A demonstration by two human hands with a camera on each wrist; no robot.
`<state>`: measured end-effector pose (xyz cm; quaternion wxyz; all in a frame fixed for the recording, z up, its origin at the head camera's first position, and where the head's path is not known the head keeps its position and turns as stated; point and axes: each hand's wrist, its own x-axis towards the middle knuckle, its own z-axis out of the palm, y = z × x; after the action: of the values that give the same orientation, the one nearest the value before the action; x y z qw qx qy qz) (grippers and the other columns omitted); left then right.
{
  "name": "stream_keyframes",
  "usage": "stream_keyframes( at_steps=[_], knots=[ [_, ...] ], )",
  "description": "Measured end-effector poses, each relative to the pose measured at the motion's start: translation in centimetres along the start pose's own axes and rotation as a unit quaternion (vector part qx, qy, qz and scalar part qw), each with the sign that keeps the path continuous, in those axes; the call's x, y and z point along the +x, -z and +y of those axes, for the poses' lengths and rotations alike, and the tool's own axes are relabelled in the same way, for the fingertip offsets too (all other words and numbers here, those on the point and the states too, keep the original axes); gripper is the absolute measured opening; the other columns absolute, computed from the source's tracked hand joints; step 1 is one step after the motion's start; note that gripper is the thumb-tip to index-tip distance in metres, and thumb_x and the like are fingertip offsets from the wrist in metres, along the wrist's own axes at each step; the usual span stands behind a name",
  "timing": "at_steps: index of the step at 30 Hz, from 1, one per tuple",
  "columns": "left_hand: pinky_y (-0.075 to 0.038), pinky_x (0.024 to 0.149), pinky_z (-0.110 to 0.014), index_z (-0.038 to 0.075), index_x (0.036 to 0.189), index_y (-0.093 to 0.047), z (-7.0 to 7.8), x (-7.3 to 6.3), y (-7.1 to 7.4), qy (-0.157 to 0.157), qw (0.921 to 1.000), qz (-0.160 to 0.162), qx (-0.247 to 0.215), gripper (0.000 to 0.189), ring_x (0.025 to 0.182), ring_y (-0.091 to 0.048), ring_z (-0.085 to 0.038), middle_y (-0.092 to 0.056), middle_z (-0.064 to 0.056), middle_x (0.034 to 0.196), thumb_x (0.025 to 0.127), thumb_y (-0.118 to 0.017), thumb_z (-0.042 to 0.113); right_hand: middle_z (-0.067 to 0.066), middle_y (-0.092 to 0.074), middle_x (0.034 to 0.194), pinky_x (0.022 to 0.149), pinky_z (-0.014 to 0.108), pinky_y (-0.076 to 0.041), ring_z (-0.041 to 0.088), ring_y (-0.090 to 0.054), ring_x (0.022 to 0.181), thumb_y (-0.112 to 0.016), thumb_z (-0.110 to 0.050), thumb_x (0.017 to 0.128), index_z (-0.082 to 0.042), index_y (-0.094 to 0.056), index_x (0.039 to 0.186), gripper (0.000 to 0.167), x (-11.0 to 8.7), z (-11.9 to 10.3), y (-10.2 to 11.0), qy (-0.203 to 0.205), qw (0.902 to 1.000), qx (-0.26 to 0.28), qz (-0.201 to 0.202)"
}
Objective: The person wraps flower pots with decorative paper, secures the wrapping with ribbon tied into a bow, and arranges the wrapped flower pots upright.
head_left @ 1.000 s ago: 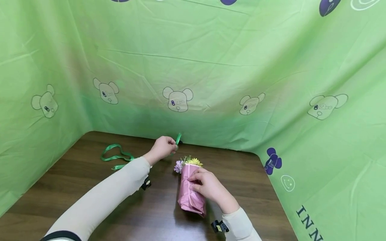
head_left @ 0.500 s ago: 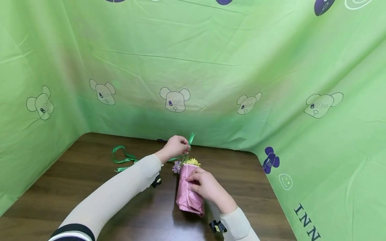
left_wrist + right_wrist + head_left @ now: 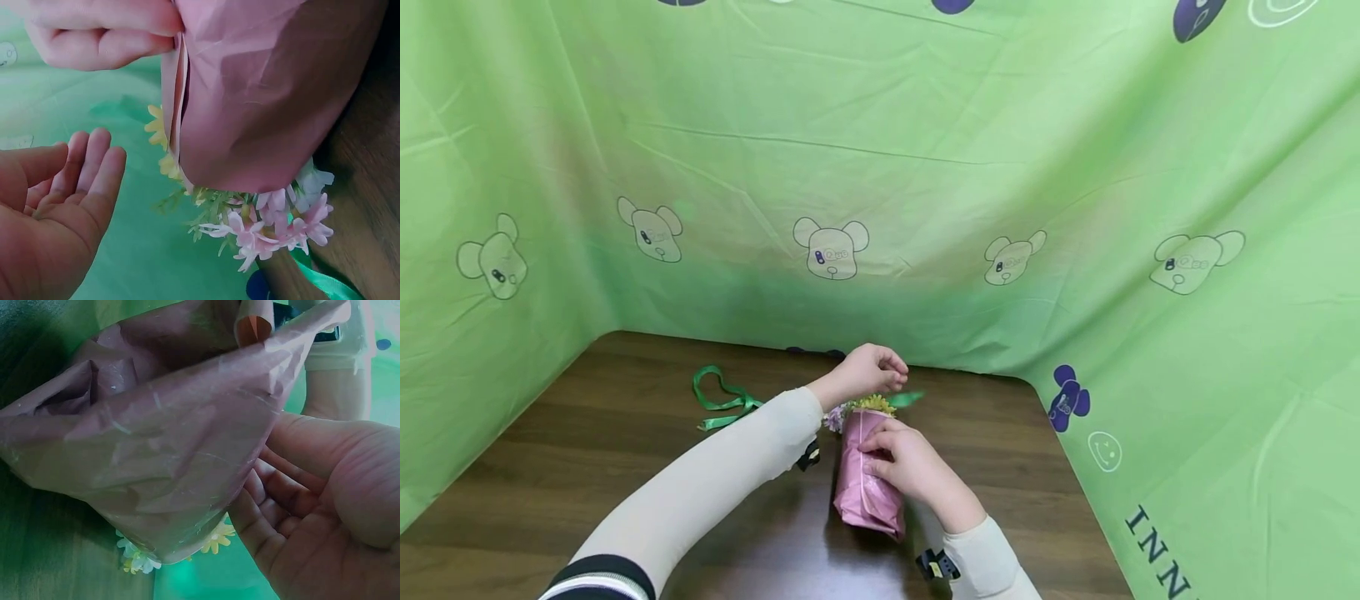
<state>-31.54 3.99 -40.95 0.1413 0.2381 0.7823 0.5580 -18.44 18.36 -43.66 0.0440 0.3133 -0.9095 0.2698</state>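
A bouquet in pink wrapping paper (image 3: 852, 479) lies on the table, its blossoms pointing away from me. My right hand (image 3: 912, 460) holds the wrapper along its seam with thumb and fingers; the right wrist view shows the crumpled bottom of the paper (image 3: 181, 462). Just beyond the blossoms hovers my left hand (image 3: 871, 371), fingers loosely bent around nothing, as the left wrist view confirms. A green ribbon (image 3: 715, 407) runs from the left, passes behind the left forearm and the flowers, and its end (image 3: 907, 399) shows right of the yellow bloom. Pink flowers (image 3: 269, 231) hang from the wrapper's mouth.
The brown wooden table (image 3: 1015, 467) ends at a green cloth backdrop (image 3: 925, 208) at the back and sides. The cloth bears printed bear heads and rises close behind my left hand.
My left hand has carried the ribbon's end rightward past the flowers and let it go. The loose loop at left has slid right. My right hand stays on the bouquet.
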Motion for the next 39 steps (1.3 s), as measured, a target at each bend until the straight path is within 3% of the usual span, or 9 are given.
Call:
stream_keyframes(
  at_steps=[4, 10, 17, 24, 27, 32, 34, 37, 39],
  knots=[
    [-0.059, 0.084, -0.031, 0.005, 0.107, -0.072, 0.4, -1.5, 0.4, -0.027, 0.9958, 0.008, 0.087, 0.012, 0.093, -0.073, -0.017, -0.076, -0.009, 0.101, 0.099, -0.064, 0.002, 0.006, -0.066, 0.108, 0.096, 0.038, -0.053, 0.022, -0.065, 0.104, -0.076, -0.004, 0.088, -0.003, -0.077, 0.105, 0.017, 0.1, -0.1, 0.0, -0.004, 1.0, 0.003, -0.004],
    [-0.055, 0.076, -0.025, 0.011, 0.097, -0.073, -0.2, -5.6, 0.2, -0.101, 0.9646, 0.033, 0.241, 0.014, 0.083, -0.065, -0.007, -0.072, 0.004, 0.089, 0.092, -0.067, -0.001, 0.008, -0.068, 0.111, 0.099, 0.041, -0.052, 0.025, -0.065, 0.11, -0.076, -0.005, 0.088, -0.003, -0.077, 0.105, 0.017, 0.0, 0.3, -0.1, -0.001, 0.9999, 0.013, 0.007],
    [-0.055, 0.076, -0.023, 0.012, 0.101, -0.068, -2.1, -9.8, -1.4, -0.126, 0.956, -0.022, 0.264, 0.022, 0.085, -0.064, -0.006, -0.07, 0.003, 0.093, 0.084, -0.069, -0.002, 0.004, -0.072, 0.114, 0.099, 0.039, -0.052, 0.023, -0.066, 0.113, -0.08, -0.011, 0.086, -0.008, -0.078, 0.103, 0.017, -0.9, 1.0, -0.3, -0.055, 0.9957, 0.063, 0.039],
    [-0.052, 0.079, -0.025, 0.013, 0.099, -0.068, -2.9, -11.7, -2.4, -0.146, 0.9416, 0.006, 0.303, 0.021, 0.087, -0.059, -0.008, -0.067, 0.005, 0.094, 0.087, -0.082, 0.024, 0.003, -0.071, 0.115, 0.095, 0.033, -0.055, 0.023, -0.066, 0.111, -0.081, -0.01, 0.085, -0.007, -0.077, 0.108, 0.024, -1.5, 0.8, -0.2, -0.077, 0.9886, 0.118, 0.053],
    [-0.052, 0.08, -0.026, 0.015, 0.099, -0.068, -2.7, -12.6, -2.4, -0.135, 0.9394, 0.018, 0.314, 0.02, 0.088, -0.059, -0.007, -0.066, 0.006, 0.095, 0.089, -0.08, 0.028, 0.011, -0.069, 0.117, 0.09, 0.027, -0.057, 0.027, -0.069, 0.108, -0.08, -0.008, 0.086, -0.001, -0.075, 0.11, 0.025, -1.6, 0.4, -0.5, -0.094, 0.9768, 0.188, 0.042],
    [-0.053, 0.078, -0.028, 0.017, 0.097, -0.066, -2.3, -13.9, -2.3, -0.115, 0.9341, 0.033, 0.336, 0.019, 0.085, -0.058, -0.006, -0.064, 0.007, 0.093, 0.089, -0.081, 0.026, 0.025, -0.064, 0.123, 0.085, 0.019, -0.056, 0.029, -0.069, 0.108, -0.073, 0.002, 0.087, 0.01, -0.069, 0.114, 0.028, -1.7, -0.5, -1.2, -0.136, 0.9356, 0.325, 0.02],
    [-0.053, 0.076, -0.027, 0.017, 0.096, -0.065, -2.2, -14.3, -2.1, -0.108, 0.9317, 0.036, 0.345, 0.022, 0.083, -0.056, -0.006, -0.063, 0.007, 0.091, 0.087, -0.082, 0.026, 0.025, -0.064, 0.124, 0.085, 0.018, -0.055, 0.027, -0.068, 0.109, -0.072, 0.002, 0.088, 0.01, -0.069, 0.116, 0.029, -1.7, -0.9, -1.4, -0.144, 0.9258, 0.349, 0.013],
    [-0.053, 0.074, -0.027, 0.017, 0.094, -0.063, -2.0, -15.1, -2.0, -0.092, 0.9318, 0.037, 0.349, 0.025, 0.081, -0.055, -0.006, -0.061, 0.007, 0.089, 0.084, -0.085, 0.025, 0.024, -0.064, 0.125, 0.085, 0.018, -0.054, 0.025, -0.065, 0.112, -0.072, -0.001, 0.089, 0.008, -0.07, 0.117, 0.029, -1.6, -1.3, -1.6, -0.143, 0.921, 0.362, -0.001],
    [-0.053, 0.073, -0.028, 0.016, 0.094, -0.063, -1.9, -15.4, -1.9, -0.083, 0.9323, 0.038, 0.35, 0.025, 0.081, -0.055, -0.006, -0.061, 0.006, 0.089, 0.084, -0.085, 0.022, 0.022, -0.066, 0.124, 0.085, 0.019, -0.053, 0.024, -0.064, 0.113, -0.073, -0.003, 0.09, 0.006, -0.072, 0.117, 0.028, -1.3, -1.4, -1.5, -0.136, 0.9244, 0.356, -0.006]
  ],
)
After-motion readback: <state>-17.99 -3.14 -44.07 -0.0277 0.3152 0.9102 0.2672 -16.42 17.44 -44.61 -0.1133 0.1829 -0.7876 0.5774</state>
